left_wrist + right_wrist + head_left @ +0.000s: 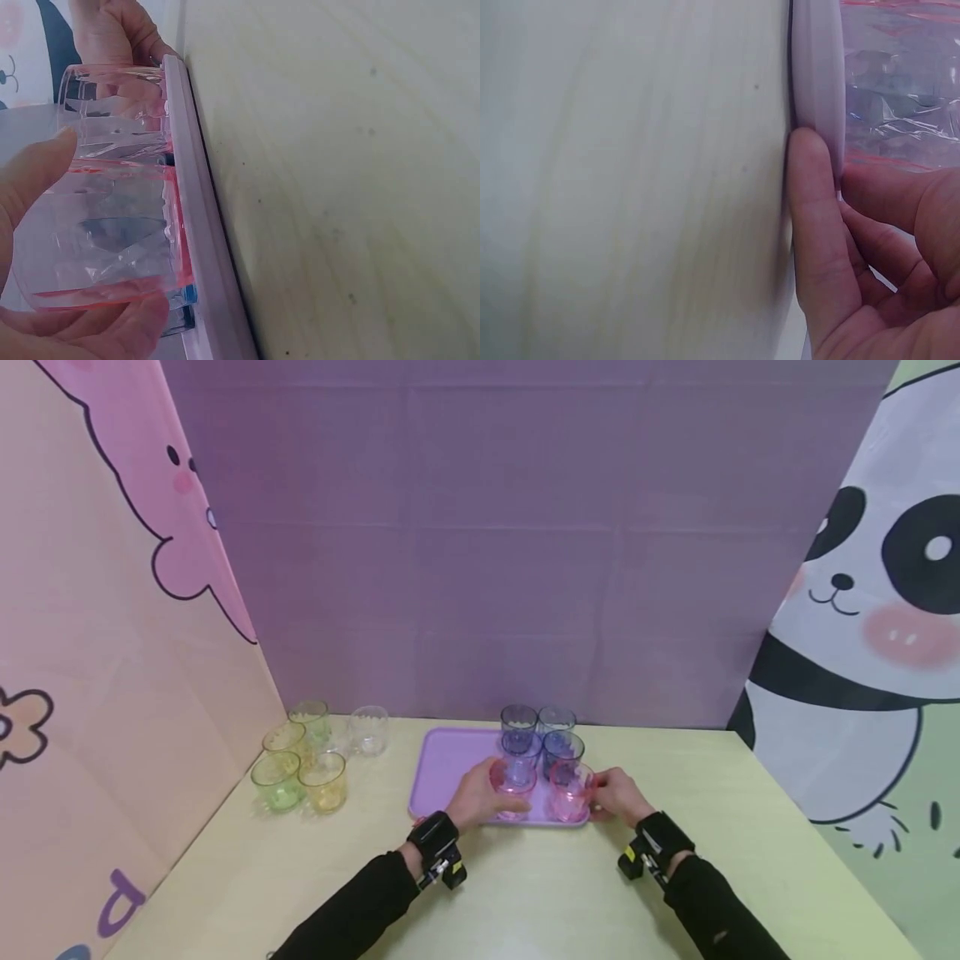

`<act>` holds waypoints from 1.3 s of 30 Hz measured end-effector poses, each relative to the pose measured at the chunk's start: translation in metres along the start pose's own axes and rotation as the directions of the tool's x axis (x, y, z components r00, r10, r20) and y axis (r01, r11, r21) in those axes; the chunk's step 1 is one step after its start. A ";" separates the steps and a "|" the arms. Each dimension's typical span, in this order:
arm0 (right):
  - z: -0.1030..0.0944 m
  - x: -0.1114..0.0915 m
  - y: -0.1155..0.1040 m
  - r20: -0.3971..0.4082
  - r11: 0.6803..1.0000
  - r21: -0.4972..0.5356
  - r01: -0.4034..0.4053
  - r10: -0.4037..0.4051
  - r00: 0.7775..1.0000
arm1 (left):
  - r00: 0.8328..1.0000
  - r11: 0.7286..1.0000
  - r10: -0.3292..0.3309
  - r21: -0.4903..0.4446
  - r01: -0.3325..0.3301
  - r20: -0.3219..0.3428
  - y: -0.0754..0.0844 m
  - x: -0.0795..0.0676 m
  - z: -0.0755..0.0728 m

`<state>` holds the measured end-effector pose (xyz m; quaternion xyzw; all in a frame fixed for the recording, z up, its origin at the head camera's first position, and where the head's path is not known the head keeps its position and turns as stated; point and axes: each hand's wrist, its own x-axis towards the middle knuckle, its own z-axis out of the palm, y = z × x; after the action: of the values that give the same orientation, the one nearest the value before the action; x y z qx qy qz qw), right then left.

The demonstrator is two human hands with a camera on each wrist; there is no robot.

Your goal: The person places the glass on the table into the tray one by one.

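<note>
A purple tray (457, 764) lies on the table with several tinted glasses along its right side. At its front stand two pink glasses side by side. My left hand (477, 795) holds the left pink glass (516, 779), thumb on one side and fingers on the other, as the left wrist view shows. At the tray's right front corner, my right hand (618, 795) pinches the tray's edge, with one finger low against the outside and the thumb near the rim, close by the right pink glass (572, 797). Whether that thumb touches the glass, I cannot tell.
Behind the pink glasses stand a blue glass (563, 752) and dark glasses, one being the back-left dark glass (519, 718). On the table's left are green, yellow and clear glasses, among them a yellow glass (324, 783) and a clear glass (369, 731). A purple backdrop (510, 568) closes the back.
</note>
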<state>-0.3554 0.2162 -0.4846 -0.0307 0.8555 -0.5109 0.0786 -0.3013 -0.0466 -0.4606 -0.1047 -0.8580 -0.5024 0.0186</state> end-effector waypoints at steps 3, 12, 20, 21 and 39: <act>0.000 -0.001 0.000 -0.001 1.000 0.003 -0.004 0.004 1.000 | 1.000 1.000 -0.022 -0.004 0.022 0.010 0.000 0.000 0.003; 0.000 -0.003 -0.003 0.007 1.000 -0.004 0.000 0.000 1.000 | 0.999 0.999 -0.034 -0.021 0.035 0.034 0.001 0.003 0.010; 0.000 -0.004 -0.005 0.007 1.000 -0.004 0.008 -0.008 1.000 | 0.999 0.999 -0.020 -0.025 0.021 0.050 0.003 0.004 0.010; 0.000 -0.004 -0.006 0.002 1.000 -0.004 0.003 -0.003 1.000 | 0.998 0.999 -0.020 -0.029 0.022 0.055 0.003 0.005 0.010; 0.001 -0.004 -0.007 -0.019 1.000 -0.010 -0.017 0.017 1.000 | 0.999 1.000 0.020 0.007 -0.021 0.049 0.001 0.005 0.013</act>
<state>-0.3517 0.2126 -0.4787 -0.0191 0.8590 -0.5062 0.0747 -0.3054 -0.0339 -0.4650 -0.1258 -0.8591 -0.4961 0.0032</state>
